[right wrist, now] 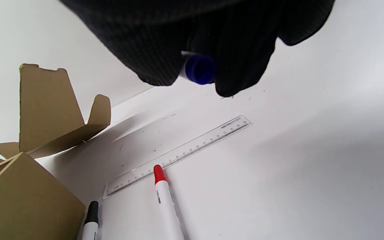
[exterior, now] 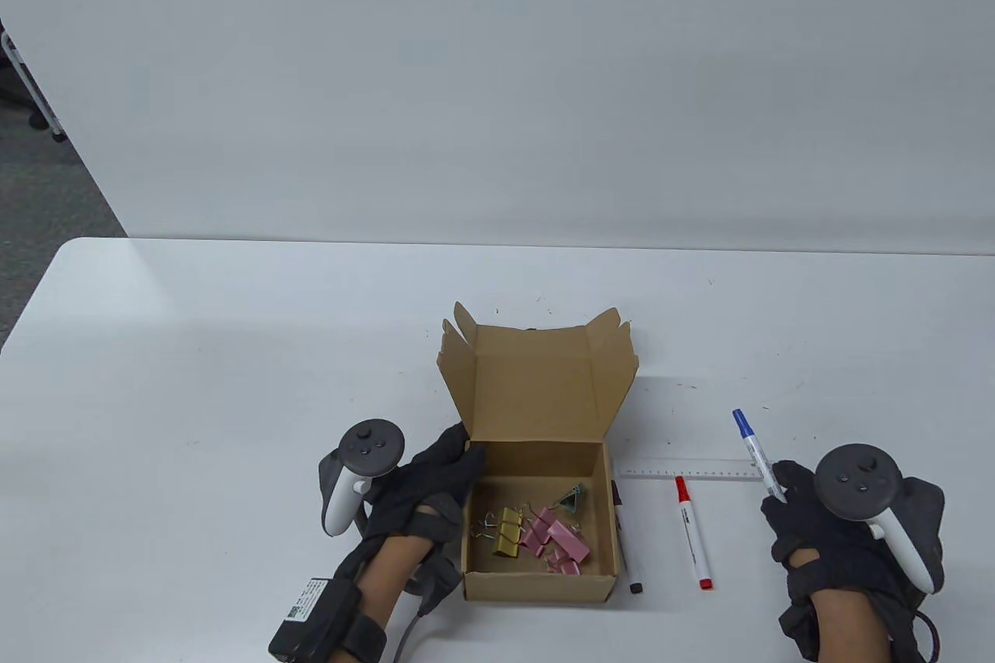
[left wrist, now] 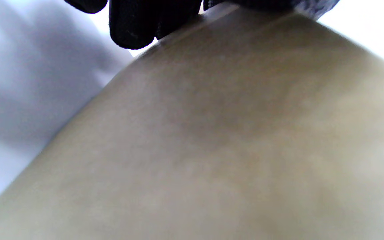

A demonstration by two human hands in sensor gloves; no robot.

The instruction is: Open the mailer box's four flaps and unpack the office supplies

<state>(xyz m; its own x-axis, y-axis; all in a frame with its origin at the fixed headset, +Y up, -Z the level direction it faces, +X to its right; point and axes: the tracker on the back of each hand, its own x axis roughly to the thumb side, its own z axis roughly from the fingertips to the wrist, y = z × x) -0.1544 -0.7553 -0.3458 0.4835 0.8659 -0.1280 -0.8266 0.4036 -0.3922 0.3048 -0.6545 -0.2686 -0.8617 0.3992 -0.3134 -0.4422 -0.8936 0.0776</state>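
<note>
A brown mailer box stands open near the table's front edge, its lid and flaps upright. Inside lie gold, pink and one grey-green binder clips. My left hand grips the box's left wall at the rim, fingers curled over the corner; the left wrist view shows only blurred cardboard. My right hand holds a blue-capped marker above the table, right of the box. Its blue cap shows between the fingers.
A black marker lies against the box's right side. A red-capped marker lies beside it, and a clear ruler lies across behind them. The white table stretches wide to the left and back.
</note>
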